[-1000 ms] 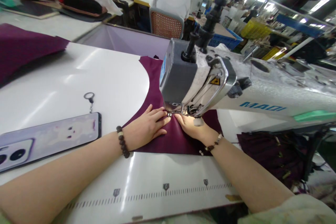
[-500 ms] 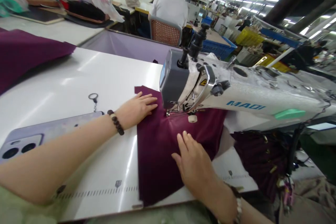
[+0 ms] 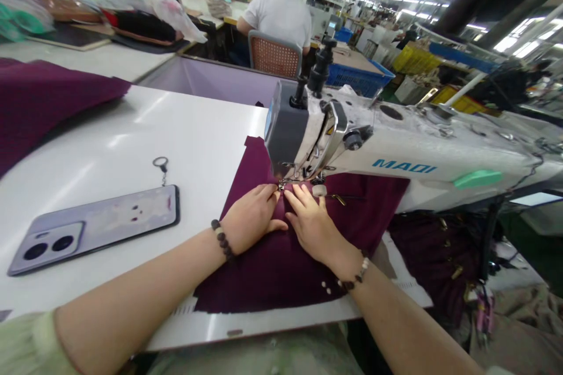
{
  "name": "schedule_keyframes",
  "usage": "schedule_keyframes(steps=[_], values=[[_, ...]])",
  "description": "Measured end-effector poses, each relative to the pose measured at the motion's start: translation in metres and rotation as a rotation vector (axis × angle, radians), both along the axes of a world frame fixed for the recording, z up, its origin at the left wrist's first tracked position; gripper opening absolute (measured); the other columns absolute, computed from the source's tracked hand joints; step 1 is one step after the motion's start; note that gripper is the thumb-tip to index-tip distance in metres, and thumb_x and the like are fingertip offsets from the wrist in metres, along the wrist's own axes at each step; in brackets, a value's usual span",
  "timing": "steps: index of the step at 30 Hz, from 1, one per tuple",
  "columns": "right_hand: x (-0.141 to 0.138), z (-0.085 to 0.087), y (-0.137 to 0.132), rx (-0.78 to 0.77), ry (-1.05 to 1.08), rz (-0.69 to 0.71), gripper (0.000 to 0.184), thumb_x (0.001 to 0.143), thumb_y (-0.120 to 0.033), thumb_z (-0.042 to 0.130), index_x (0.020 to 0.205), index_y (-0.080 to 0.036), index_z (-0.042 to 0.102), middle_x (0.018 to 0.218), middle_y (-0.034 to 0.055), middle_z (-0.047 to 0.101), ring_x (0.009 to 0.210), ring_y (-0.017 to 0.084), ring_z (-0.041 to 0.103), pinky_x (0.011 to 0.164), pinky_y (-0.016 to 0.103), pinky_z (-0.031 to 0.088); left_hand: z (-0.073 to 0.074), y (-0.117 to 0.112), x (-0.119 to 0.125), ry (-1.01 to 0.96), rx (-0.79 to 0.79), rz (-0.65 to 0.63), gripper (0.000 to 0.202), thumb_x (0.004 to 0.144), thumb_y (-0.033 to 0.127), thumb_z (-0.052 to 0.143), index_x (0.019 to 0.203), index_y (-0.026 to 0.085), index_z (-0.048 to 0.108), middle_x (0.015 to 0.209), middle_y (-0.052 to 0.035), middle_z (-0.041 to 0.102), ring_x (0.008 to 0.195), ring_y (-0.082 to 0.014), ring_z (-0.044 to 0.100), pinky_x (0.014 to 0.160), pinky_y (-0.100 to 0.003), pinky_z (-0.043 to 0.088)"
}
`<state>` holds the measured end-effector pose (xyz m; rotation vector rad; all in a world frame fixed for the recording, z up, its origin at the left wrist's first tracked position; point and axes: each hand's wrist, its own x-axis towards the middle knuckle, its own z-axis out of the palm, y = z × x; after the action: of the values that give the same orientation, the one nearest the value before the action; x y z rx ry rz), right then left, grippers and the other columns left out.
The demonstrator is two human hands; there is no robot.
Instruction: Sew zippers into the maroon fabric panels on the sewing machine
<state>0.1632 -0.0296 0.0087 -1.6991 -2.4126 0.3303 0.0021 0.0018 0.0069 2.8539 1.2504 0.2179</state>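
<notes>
A piece of dark purple fabric (image 3: 272,272) lies flat on the white table (image 3: 132,146) under the head of a white sewing machine (image 3: 352,146). My left hand (image 3: 253,218) rests on the fabric just left of the presser foot (image 3: 285,183), fingers together and pressing down. My right hand (image 3: 310,221) lies beside it on the right, fingers stretched flat toward the needle. Both hands touch the fabric and almost touch each other. Each wrist wears a bead bracelet.
A phone (image 3: 97,225) in a pale case with a key ring lies on the table to the left. More purple fabric (image 3: 39,99) is piled at the far left, and some hangs at the right below the machine (image 3: 431,240). A person (image 3: 279,14) sits on a chair with their back to me.
Both hands have come together at the presser foot: the left slid right and nearer, the right moved forward from the near edge. The fabric has shifted on the table.
</notes>
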Motion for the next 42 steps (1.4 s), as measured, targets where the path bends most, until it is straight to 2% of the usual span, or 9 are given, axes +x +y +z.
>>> schedule_keyframes(steps=[9, 13, 24, 28, 32, 37, 42], values=[[0.01, -0.003, 0.004, -0.054, 0.09, 0.026, 0.041, 0.091, -0.024, 0.034, 0.131, -0.018, 0.039, 0.139, 0.0104, 0.036, 0.132, 0.022, 0.024, 0.104, 0.054, 0.022, -0.004, -0.003, 0.004, -0.028, -0.01, 0.085, 0.066, 0.069, 0.057, 0.06, 0.107, 0.004, 0.055, 0.109, -0.0165, 0.053, 0.097, -0.0282, 0.051, 0.082, -0.039, 0.045], [0.009, -0.008, 0.004, -0.017, 0.087, 0.041, 0.041, 0.091, -0.023, 0.035, 0.131, -0.017, 0.039, 0.138, 0.0099, 0.037, 0.132, 0.02, 0.025, 0.106, 0.051, 0.021, -0.006, -0.003, 0.004, -0.034, 0.001, 0.087, 0.066, 0.068, 0.058, 0.06, 0.106, 0.004, 0.055, 0.107, -0.016, 0.053, 0.096, -0.0277, 0.051, 0.082, -0.038, 0.044], [0.006, -0.008, 0.003, -0.003, 0.042, 0.02, 0.042, 0.091, -0.022, 0.036, 0.132, -0.018, 0.038, 0.137, 0.0092, 0.038, 0.129, 0.022, 0.03, 0.103, 0.049, 0.027, -0.008, 0.0, 0.003, -0.02, 0.003, 0.082, 0.067, 0.067, 0.059, 0.06, 0.106, 0.005, 0.054, 0.104, -0.0151, 0.054, 0.093, -0.0275, 0.05, 0.082, -0.037, 0.043], [0.006, -0.01, 0.007, 0.008, 0.053, 0.024, 0.042, 0.091, -0.023, 0.035, 0.133, -0.018, 0.038, 0.134, 0.0095, 0.042, 0.128, 0.022, 0.031, 0.104, 0.049, 0.025, -0.009, 0.005, 0.002, -0.038, -0.015, 0.076, 0.069, 0.067, 0.058, 0.061, 0.108, 0.003, 0.054, 0.108, -0.0163, 0.052, 0.096, -0.0277, 0.049, 0.087, -0.038, 0.041], [0.006, -0.01, 0.011, 0.016, 0.062, 0.033, 0.041, 0.091, -0.023, 0.034, 0.131, -0.017, 0.04, 0.13, 0.0111, 0.047, 0.127, 0.022, 0.034, 0.105, 0.05, 0.022, -0.007, 0.009, 0.002, -0.063, -0.03, 0.066, 0.065, 0.069, 0.057, 0.06, 0.105, 0.003, 0.055, 0.101, -0.016, 0.054, 0.096, -0.0289, 0.049, 0.085, -0.039, 0.043], [0.006, -0.01, 0.014, 0.028, 0.076, 0.026, 0.041, 0.091, -0.024, 0.033, 0.131, -0.017, 0.041, 0.129, 0.0114, 0.048, 0.124, 0.023, 0.037, 0.105, 0.051, 0.022, -0.008, 0.013, 0.002, -0.084, -0.039, 0.067, 0.06, 0.07, 0.057, 0.06, 0.1, 0.005, 0.058, 0.097, -0.0148, 0.054, 0.094, -0.0287, 0.049, 0.082, -0.039, 0.044], [0.006, -0.012, 0.015, 0.02, 0.089, 0.027, 0.041, 0.091, -0.024, 0.034, 0.131, -0.017, 0.039, 0.129, 0.0098, 0.047, 0.125, 0.022, 0.037, 0.106, 0.049, 0.021, -0.01, 0.014, 0.002, -0.068, -0.028, 0.065, 0.063, 0.07, 0.058, 0.057, 0.1, 0.003, 0.058, 0.102, -0.0164, 0.053, 0.096, -0.0286, 0.048, 0.088, -0.039, 0.041]])
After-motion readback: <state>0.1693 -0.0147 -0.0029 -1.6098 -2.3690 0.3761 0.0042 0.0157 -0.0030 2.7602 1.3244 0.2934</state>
